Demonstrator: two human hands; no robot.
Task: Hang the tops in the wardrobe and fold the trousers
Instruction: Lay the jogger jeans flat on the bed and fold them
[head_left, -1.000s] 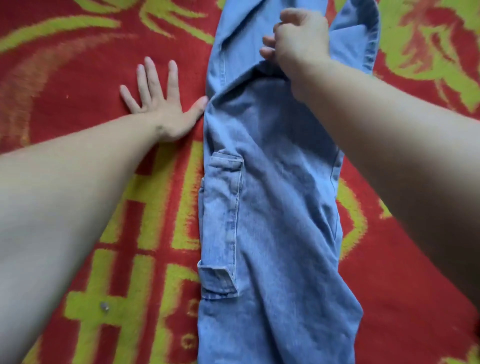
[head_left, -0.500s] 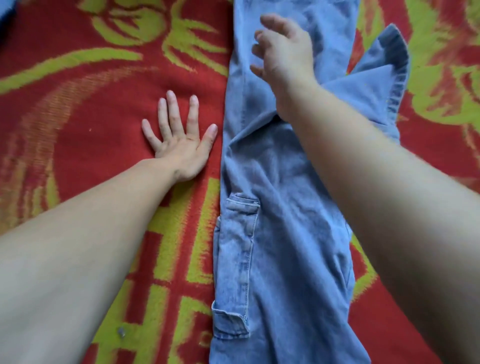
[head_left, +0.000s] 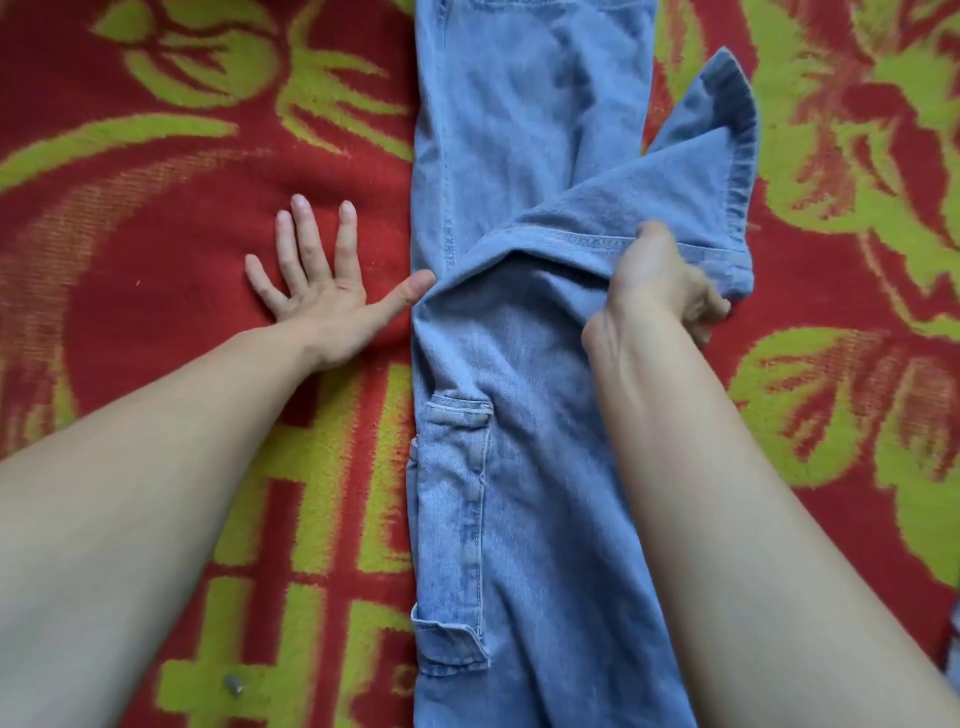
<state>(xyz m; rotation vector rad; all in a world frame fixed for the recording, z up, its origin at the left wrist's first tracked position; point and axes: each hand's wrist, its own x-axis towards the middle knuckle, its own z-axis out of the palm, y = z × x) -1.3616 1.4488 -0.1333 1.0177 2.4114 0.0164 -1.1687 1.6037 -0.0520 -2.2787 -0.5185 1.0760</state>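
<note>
A pair of light blue denim trousers (head_left: 524, 364) lies lengthwise down the middle of a red blanket (head_left: 156, 249) with a yellow-green pattern, running from the far edge of the view to the near one. The legs appear laid one on the other, with a cargo pocket (head_left: 457, 493) showing on the left side near the person.

The right hand (head_left: 660, 286) is closed around a fold of the hem end (head_left: 727, 156), which is doubled back and lies askew across the trousers, its cuff flaring out over the blanket to the right. The left hand (head_left: 317, 291) lies flat and spread on the blanket just beside the trousers, holding nothing, with its thumb touching the left edge of the denim where the crease forms.

As a judgement, the trousers are part-way folded: the lengthwise halving looks done, and the first crosswise fold is started but crooked, so the turned end needs squaring up with the layer below and pressing flat. At least one more fold probably follows to make a compact bundle.

No tops, hangers or wardrobe are in view, so how far the hanging part of the task has got cannot be told.
</note>
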